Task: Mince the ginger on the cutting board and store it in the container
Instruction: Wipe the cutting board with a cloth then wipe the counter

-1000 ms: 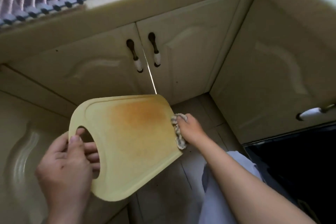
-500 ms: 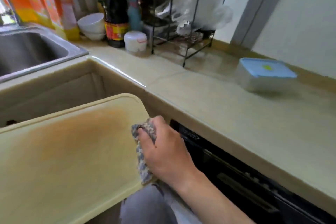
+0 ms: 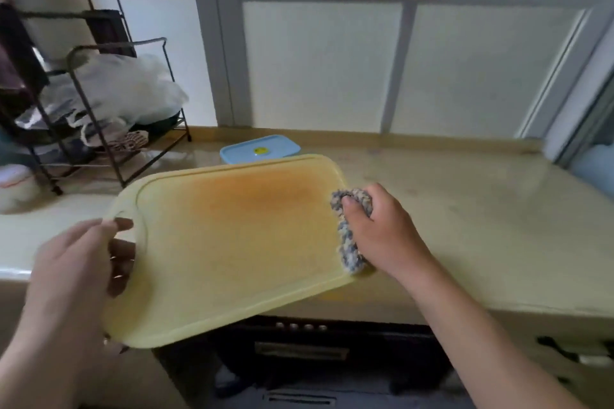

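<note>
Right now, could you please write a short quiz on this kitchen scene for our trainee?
1. True or false: ginger lies on the cutting board.
2. What does the right grip press against the board's edge? A) a knife B) a speckled dishcloth C) a lid
3. Fill in: the blue-lidded container stands ____ the board, on the countertop.
Key: 1 false; 2 B; 3 behind.
</note>
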`<move>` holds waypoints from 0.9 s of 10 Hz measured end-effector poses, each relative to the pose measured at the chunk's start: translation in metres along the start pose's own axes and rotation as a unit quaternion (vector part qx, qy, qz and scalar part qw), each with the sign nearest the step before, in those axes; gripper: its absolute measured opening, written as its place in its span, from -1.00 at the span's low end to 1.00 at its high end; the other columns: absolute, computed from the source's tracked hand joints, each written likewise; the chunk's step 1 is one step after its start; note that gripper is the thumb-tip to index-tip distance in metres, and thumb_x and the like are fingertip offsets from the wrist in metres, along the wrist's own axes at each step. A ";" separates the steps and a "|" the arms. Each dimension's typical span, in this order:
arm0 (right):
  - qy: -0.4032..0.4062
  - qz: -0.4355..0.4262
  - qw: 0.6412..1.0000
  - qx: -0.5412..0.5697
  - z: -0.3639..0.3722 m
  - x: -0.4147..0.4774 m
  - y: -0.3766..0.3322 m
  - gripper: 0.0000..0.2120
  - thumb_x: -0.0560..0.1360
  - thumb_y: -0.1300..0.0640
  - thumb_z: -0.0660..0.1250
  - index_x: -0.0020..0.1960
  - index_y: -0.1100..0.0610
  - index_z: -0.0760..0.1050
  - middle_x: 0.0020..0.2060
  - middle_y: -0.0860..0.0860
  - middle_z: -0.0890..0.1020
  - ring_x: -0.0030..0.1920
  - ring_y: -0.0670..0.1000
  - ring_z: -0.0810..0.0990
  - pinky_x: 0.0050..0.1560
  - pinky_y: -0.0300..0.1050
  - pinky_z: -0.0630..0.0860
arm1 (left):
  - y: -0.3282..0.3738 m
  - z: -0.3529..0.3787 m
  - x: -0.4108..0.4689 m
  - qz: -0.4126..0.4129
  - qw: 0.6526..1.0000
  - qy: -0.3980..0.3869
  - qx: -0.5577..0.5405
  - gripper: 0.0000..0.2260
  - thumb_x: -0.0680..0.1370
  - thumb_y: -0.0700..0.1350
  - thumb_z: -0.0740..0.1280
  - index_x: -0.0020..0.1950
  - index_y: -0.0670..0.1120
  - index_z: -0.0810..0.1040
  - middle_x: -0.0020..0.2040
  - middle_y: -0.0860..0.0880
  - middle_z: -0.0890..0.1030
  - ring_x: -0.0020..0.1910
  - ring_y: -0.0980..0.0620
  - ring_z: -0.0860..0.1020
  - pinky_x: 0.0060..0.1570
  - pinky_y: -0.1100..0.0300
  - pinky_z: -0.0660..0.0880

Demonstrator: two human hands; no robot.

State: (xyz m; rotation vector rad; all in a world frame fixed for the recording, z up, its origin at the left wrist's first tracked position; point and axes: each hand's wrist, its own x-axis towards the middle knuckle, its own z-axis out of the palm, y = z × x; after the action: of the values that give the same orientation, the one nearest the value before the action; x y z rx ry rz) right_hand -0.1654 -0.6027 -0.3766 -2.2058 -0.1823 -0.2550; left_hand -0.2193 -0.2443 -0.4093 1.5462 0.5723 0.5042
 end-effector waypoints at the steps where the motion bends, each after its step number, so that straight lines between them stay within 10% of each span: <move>1: 0.082 0.068 0.993 0.057 -0.045 0.021 0.050 -0.75 0.66 -0.04 0.27 -0.01 0.15 0.48 -0.15 0.09 0.64 -0.12 0.12 0.64 -0.07 0.05 0.57 | 0.032 0.095 -0.043 0.050 0.995 -0.089 -0.008 -0.81 0.64 -0.09 0.23 -0.03 -0.06 0.63 -0.28 -0.12 0.54 -0.34 -0.08 0.44 -0.32 0.10 0.35; 5: 0.337 0.222 0.902 0.154 -0.185 0.105 0.214 -0.79 0.62 0.09 0.37 -0.17 0.08 0.45 -0.11 0.10 0.58 -0.09 0.05 0.55 -0.05 -0.10 0.43 | 0.057 0.335 -0.047 -0.062 0.949 -0.306 -0.035 -0.81 0.64 -0.23 0.19 0.12 -0.24 0.56 -0.12 -0.18 0.61 -0.27 -0.10 0.61 -0.29 0.08 0.55; 6: 0.361 0.253 0.887 0.135 -0.210 0.120 0.239 -0.88 0.63 0.07 0.36 -0.05 0.09 0.51 -0.01 0.10 0.60 -0.03 0.04 0.55 -0.02 -0.12 0.43 | 0.052 0.370 -0.046 -0.044 0.940 -0.340 0.002 -0.80 0.67 -0.23 0.20 0.24 -0.22 0.53 0.03 -0.21 0.62 -0.12 -0.15 0.63 -0.11 0.01 0.61; 8: 0.388 0.298 0.869 0.069 -0.263 0.144 0.324 -0.42 0.35 -0.22 0.32 0.14 0.21 0.63 -0.04 0.06 0.68 -0.04 0.14 0.67 0.04 0.05 0.60 | 0.035 0.392 -0.040 0.053 0.921 -0.365 0.124 -0.84 0.64 -0.25 0.23 0.16 -0.16 0.57 0.02 -0.17 0.66 -0.10 -0.09 0.65 -0.08 0.06 0.58; 9: 0.326 0.318 0.887 -0.080 -0.277 0.129 0.325 -0.57 0.55 0.00 0.24 0.20 0.34 0.53 -0.03 0.25 0.53 -0.01 0.23 0.57 0.03 0.05 0.45 | 0.026 0.390 -0.035 0.086 0.917 -0.361 0.149 -0.84 0.63 -0.27 0.23 0.09 -0.12 0.58 -0.05 -0.12 0.67 -0.12 -0.05 0.64 -0.08 0.07 0.57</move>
State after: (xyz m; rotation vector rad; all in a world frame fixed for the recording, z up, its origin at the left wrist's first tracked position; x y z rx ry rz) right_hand -0.0009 -1.0138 -0.4310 -2.0808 0.9442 -0.6295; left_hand 0.0007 -0.5692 -0.4031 1.9337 -0.0675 -0.0560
